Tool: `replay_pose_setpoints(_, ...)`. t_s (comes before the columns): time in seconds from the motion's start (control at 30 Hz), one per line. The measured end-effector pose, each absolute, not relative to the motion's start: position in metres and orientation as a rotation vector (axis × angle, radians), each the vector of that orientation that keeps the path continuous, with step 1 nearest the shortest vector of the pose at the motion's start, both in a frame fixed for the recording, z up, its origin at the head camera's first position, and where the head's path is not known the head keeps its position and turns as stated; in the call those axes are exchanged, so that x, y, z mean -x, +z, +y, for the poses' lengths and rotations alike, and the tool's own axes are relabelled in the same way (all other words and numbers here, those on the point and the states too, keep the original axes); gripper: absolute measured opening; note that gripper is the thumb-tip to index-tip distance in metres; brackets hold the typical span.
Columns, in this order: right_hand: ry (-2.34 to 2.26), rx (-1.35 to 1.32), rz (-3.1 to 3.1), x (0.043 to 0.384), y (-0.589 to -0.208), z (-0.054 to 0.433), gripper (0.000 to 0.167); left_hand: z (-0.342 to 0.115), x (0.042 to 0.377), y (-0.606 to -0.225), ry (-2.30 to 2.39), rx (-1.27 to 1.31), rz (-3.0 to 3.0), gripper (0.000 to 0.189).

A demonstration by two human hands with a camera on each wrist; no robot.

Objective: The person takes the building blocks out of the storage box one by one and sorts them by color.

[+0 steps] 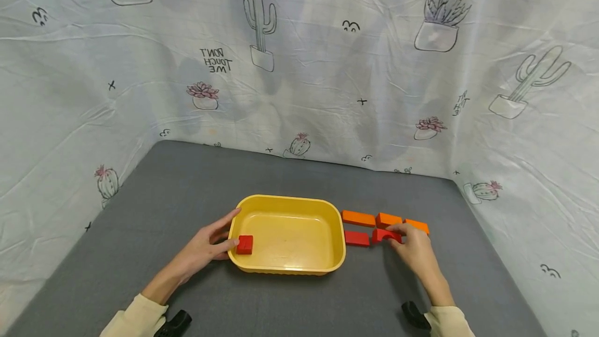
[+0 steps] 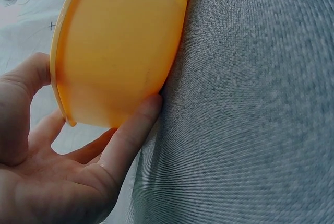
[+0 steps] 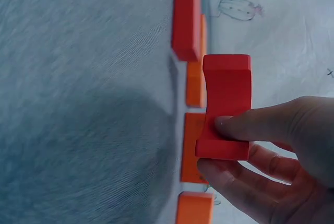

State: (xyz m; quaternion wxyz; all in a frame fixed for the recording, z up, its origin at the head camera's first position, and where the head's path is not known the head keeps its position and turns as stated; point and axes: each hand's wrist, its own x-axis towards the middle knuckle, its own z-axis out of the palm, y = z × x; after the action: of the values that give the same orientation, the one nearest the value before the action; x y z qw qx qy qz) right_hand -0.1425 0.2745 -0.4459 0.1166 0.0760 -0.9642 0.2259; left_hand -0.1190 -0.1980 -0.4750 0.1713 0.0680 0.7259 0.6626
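My left hand [image 1: 201, 251] grips the left end of a shallow yellow plastic tub [image 1: 286, 273], thumb over the rim and fingers against the outer wall. A small red piece [image 1: 245, 245] lies inside the tub, close to that thumb. In the right wrist view, a red arch-shaped block [image 3: 227, 88] is pinched between the thumb and fingers of my right hand [image 3: 276, 156]. It appears raised off the grey surface, in front of the orange blocks. A red rectangular block [image 1: 357, 238] lies between the tub and the right hand [image 1: 416, 248].
Behind the red blocks runs a row of orange blocks: a long one [image 1: 358, 218] near the tub, a middle one [image 1: 389, 220] and one at the right [image 1: 417, 226]. Grey cloth [image 1: 224, 170] covers the table. A white printed curtain [image 1: 309, 66] rises along the back and sides.
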Motion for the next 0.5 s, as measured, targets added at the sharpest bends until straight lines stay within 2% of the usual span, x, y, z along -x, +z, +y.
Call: replay_pose_setpoints(0.5, 0.575, -0.204, -2.918, 0.151, -0.467, 0.278, 0.024, -0.198, 0.120, -0.475, 1.882, -0.185, 2.051, 0.075)
